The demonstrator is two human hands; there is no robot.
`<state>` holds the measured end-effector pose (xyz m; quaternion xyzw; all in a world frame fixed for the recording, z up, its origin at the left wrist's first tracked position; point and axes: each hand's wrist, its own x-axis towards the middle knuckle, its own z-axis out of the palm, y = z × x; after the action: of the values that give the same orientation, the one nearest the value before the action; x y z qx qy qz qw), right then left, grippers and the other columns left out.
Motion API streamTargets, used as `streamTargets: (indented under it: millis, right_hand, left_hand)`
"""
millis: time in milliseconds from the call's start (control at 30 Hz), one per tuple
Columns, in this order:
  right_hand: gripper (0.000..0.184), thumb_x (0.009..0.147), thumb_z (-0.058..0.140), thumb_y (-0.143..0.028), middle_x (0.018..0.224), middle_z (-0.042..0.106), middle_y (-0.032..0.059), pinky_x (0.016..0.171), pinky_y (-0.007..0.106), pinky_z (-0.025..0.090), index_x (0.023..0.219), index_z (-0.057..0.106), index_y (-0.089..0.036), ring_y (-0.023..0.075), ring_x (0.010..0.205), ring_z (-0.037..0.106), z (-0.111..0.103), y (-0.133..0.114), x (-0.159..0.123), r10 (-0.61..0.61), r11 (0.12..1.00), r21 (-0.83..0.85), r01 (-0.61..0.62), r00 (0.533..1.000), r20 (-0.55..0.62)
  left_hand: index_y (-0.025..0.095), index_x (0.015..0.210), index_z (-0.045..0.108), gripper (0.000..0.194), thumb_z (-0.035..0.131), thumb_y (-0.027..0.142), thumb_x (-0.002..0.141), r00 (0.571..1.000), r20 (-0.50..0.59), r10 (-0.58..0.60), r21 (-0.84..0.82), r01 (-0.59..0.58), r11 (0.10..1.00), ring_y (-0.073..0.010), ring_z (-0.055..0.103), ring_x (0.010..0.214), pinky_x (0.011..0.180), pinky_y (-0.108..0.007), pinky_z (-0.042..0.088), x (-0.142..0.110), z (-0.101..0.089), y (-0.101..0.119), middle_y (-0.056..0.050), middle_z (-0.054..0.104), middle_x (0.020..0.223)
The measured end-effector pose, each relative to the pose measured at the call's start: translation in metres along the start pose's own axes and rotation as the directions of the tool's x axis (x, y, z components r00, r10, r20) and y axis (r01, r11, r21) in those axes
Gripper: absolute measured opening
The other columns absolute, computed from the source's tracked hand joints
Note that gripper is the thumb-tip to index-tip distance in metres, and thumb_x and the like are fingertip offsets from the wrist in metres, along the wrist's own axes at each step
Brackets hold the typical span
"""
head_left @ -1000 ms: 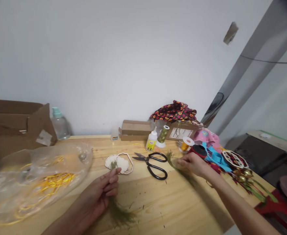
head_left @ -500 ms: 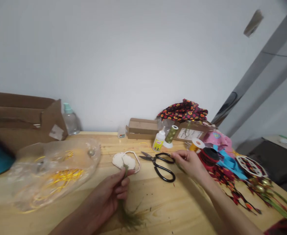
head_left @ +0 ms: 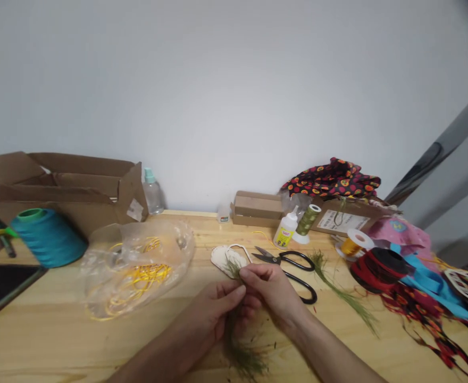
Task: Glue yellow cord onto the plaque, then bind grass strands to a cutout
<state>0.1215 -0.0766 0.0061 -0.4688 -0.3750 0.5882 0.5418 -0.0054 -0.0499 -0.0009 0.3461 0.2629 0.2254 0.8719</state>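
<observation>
A craft workroom is indicated: a wooden workbench (head_left: 46, 340) is laid with green plant sprigs (head_left: 245, 361), scissors (head_left: 303, 261), a glue bottle (head_left: 285, 233), a thread cone (head_left: 48, 239), blue ribbon (head_left: 429, 282) and a gold wire spool (head_left: 351, 246), while a cardboard box (head_left: 78, 175) is set against a white wall (head_left: 218, 96).

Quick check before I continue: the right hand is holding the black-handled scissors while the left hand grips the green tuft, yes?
No: the black-handled scissors lie on the wooden table, not in the right hand. The head view shows that hand pinching the green tuft together with the left hand.

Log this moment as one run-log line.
left hand: holds green needle bunch | right hand: pinches same bunch | beside: black-handled scissors
</observation>
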Motion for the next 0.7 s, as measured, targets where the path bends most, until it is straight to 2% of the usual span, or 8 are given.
streamTargets:
  millis: [67,133,267,333,433,533,600,700]
  right_hand:
    - [0.035,0.063,0.066,-0.043,0.038,0.035,-0.0091,0.035,0.017,0.02,0.05,0.051,-0.014,0.0023,0.034,0.027,-0.0037,0.0028,-0.0024,-0.004,1.0,0.0,0.004,0.999,-0.043]
    - [0.038,0.066,0.062,-0.046,0.04,0.035,-0.0084,0.036,0.017,0.02,0.052,0.053,-0.013,0.0027,0.037,0.027,-0.0073,0.0055,-0.0035,-0.004,1.0,0.0,0.004,0.998,-0.068]
    - [0.047,0.07,0.051,-0.057,0.044,0.043,-0.0047,0.041,0.02,0.029,0.064,0.061,-0.011,0.0064,0.04,0.038,-0.011,0.0077,-0.0023,0.017,1.0,0.018,-0.016,0.998,-0.062]
    - [0.044,0.069,0.053,-0.055,0.043,0.045,-0.0037,0.044,0.022,0.033,0.061,0.061,-0.012,0.0081,0.041,0.042,-0.0102,0.006,-0.0018,-0.01,0.999,-0.038,0.009,0.999,-0.032]
    - [0.028,0.064,0.064,-0.041,0.05,0.051,-0.0019,0.046,0.022,0.035,0.056,0.063,-0.014,0.0091,0.044,0.046,-0.0079,0.0032,-0.0023,-0.112,0.974,-0.206,0.099,0.992,-0.05]
    - [0.016,0.063,0.066,-0.031,0.058,0.056,0.0004,0.048,0.023,0.036,0.055,0.067,-0.017,0.0108,0.051,0.049,-0.0076,0.0025,-0.0032,-0.257,0.909,-0.37,0.194,0.958,-0.13]
    - [0.014,0.064,0.064,-0.027,0.057,0.056,0.0011,0.05,0.023,0.037,0.054,0.068,-0.018,0.0122,0.054,0.049,-0.0089,0.0026,-0.0036,-0.334,0.862,-0.448,0.236,0.93,-0.152]
    - [0.015,0.066,0.062,-0.025,0.055,0.056,0.0009,0.048,0.023,0.035,0.053,0.067,-0.019,0.0124,0.054,0.048,-0.0116,0.0018,-0.0032,-0.385,0.832,-0.496,0.249,0.903,-0.192]
  left_hand:
    - [0.007,0.074,0.066,0.022,0.061,0.028,0.072,0.999,-0.016,-0.034,-0.024,0.034,0.999,-0.0098,0.056,0.059,0.057,-0.019,0.043,-0.0004,0.0017,0.0004,-0.009,0.064,0.069]
    - [0.007,0.074,0.066,0.02,0.063,0.026,0.071,0.998,-0.041,-0.038,-0.021,0.037,0.999,-0.01,0.057,0.059,0.058,-0.02,0.044,-0.0005,0.0027,0.0011,-0.008,0.065,0.069]
    - [0.009,0.074,0.066,0.016,0.066,0.024,0.067,0.997,-0.071,-0.002,0.01,0.002,1.0,-0.0084,0.056,0.055,0.054,-0.017,0.044,0.0013,-0.0003,0.0012,-0.006,0.064,0.066]
    - [0.009,0.071,0.065,0.016,0.066,0.025,0.068,0.997,-0.075,0.024,0.047,-0.021,0.999,-0.0076,0.053,0.053,0.049,-0.016,0.041,0.0025,-0.0028,0.0008,-0.005,0.061,0.063]
    - [0.009,0.062,0.063,0.02,0.065,0.028,0.067,0.995,-0.084,0.061,0.13,-0.05,0.99,-0.0049,0.045,0.045,0.039,-0.014,0.032,0.0037,-0.0047,0.0009,-0.002,0.056,0.056]
    - [0.01,0.057,0.059,0.027,0.063,0.033,0.068,0.995,-0.081,0.052,0.205,-0.034,0.978,-0.0023,0.031,0.036,0.034,-0.015,0.019,0.0037,-0.0041,0.0019,0.002,0.047,0.045]
    - [0.01,0.056,0.057,0.03,0.061,0.037,0.069,0.997,-0.071,0.032,0.235,-0.015,0.972,-0.0019,0.024,0.035,0.034,-0.016,0.012,0.0034,-0.0036,0.0024,0.005,0.039,0.041]
    - [0.011,0.058,0.056,0.032,0.059,0.041,0.069,0.999,-0.054,0.001,0.254,0.013,0.967,-0.002,0.017,0.035,0.036,-0.018,0.007,0.0031,-0.0038,0.0016,0.008,0.032,0.04]
